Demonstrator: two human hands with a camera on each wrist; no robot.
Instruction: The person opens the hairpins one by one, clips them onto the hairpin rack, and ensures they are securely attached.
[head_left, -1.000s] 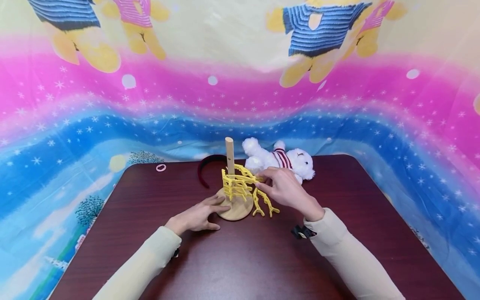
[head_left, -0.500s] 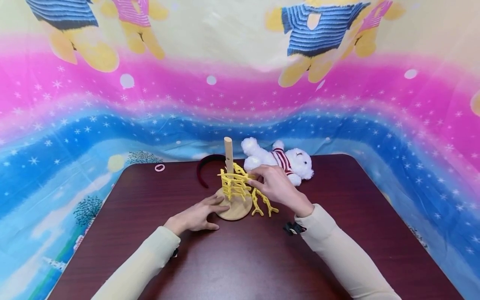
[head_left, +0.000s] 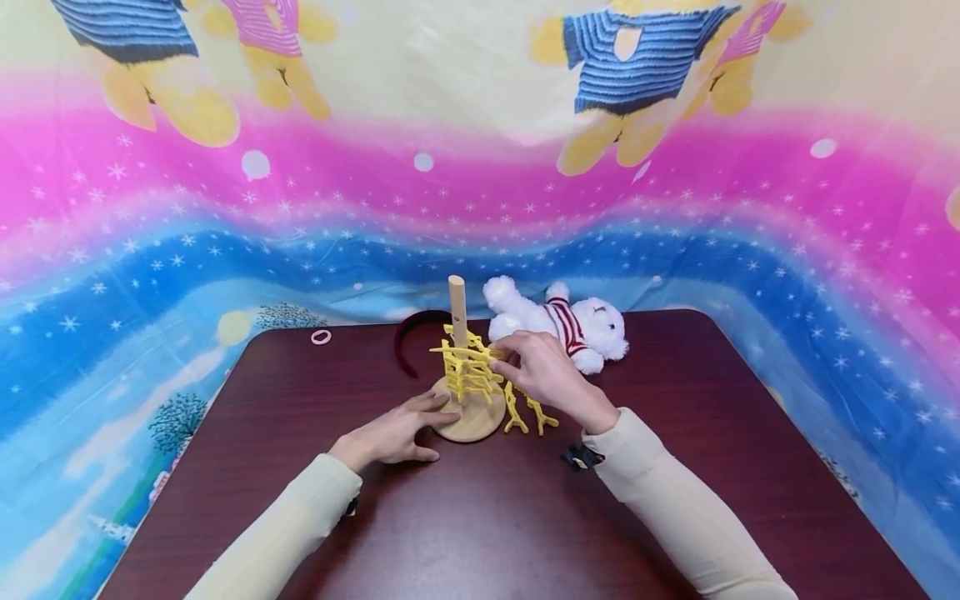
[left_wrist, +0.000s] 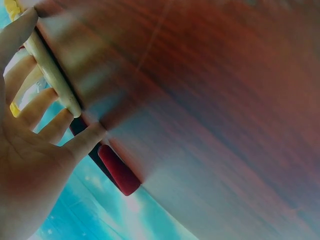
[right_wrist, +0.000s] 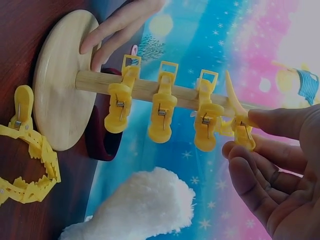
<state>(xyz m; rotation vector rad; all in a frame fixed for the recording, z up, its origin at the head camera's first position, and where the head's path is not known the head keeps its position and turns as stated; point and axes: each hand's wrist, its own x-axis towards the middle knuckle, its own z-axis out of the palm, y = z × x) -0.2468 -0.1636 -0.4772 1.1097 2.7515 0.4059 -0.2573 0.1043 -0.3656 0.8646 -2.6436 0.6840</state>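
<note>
A wooden stand with a round base (head_left: 471,425) and an upright peg (head_left: 457,302) stands mid-table. Several yellow clips (head_left: 467,373) are clamped along the peg (right_wrist: 150,91). My right hand (head_left: 501,357) pinches the uppermost yellow clip (right_wrist: 239,131) between thumb and fingers against the peg. My left hand (head_left: 427,410) lies flat on the table, its straight fingers (right_wrist: 116,29) resting on the base's rim (left_wrist: 52,75). More yellow clips (head_left: 527,410) lie loose on the table just right of the base (right_wrist: 60,85), partly behind my right hand.
A white plush bear (head_left: 570,321) in a striped top lies behind the stand. A dark red headband (head_left: 411,333) curves behind the base, and a small pink ring (head_left: 321,337) sits at the far left of the dark wooden table (head_left: 480,517). Patterned cloth hangs all round.
My right hand has moved left and a little up along the peg with the yellow clip pinched in it. The left hand and the stand have stayed put.
</note>
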